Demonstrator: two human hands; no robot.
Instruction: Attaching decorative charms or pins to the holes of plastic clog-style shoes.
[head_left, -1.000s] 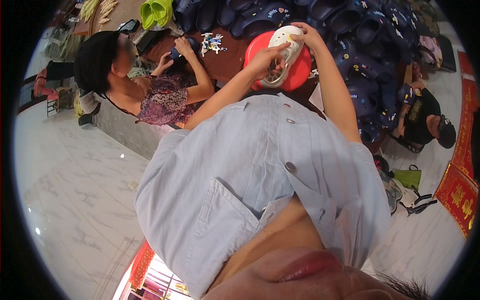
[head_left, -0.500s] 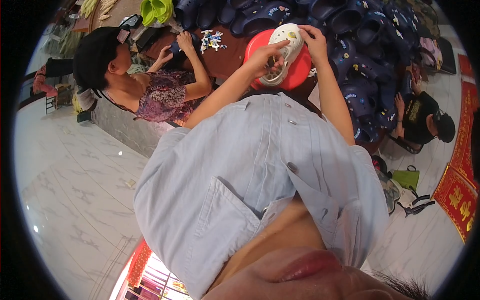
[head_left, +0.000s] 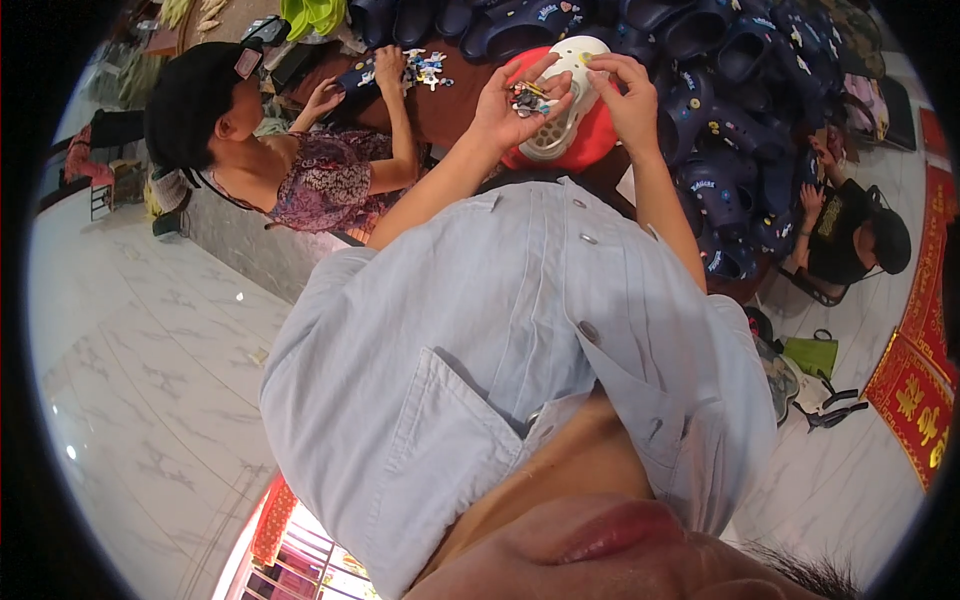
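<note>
A white clog [head_left: 572, 118] with holes in its upper lies on a red round surface [head_left: 597, 135], its toe pointing away from me. A small yellow charm [head_left: 585, 58] sits on the toe. My left hand [head_left: 492, 118] is palm up beside the clog's left edge, fingers loosely curled around several small colourful shoe charms [head_left: 530, 98]. At the clog's right side, my right hand [head_left: 630, 98] has bent fingers, with thumb and forefinger slightly apart near the toe. Nothing shows between those fingertips.
Navy clogs [head_left: 725, 175] are piled at the right and far side. A co-worker in a black cap [head_left: 195, 110] handles a navy clog at left, near loose charms [head_left: 428, 68]. Green clogs [head_left: 312, 15] lie at the far left. Another person [head_left: 845, 235] sits at right.
My left hand has drawn back from the clog and turned palm up, showing the charms. My right fingers have lifted from the toe. The co-worker's hand has moved toward the loose charms.
</note>
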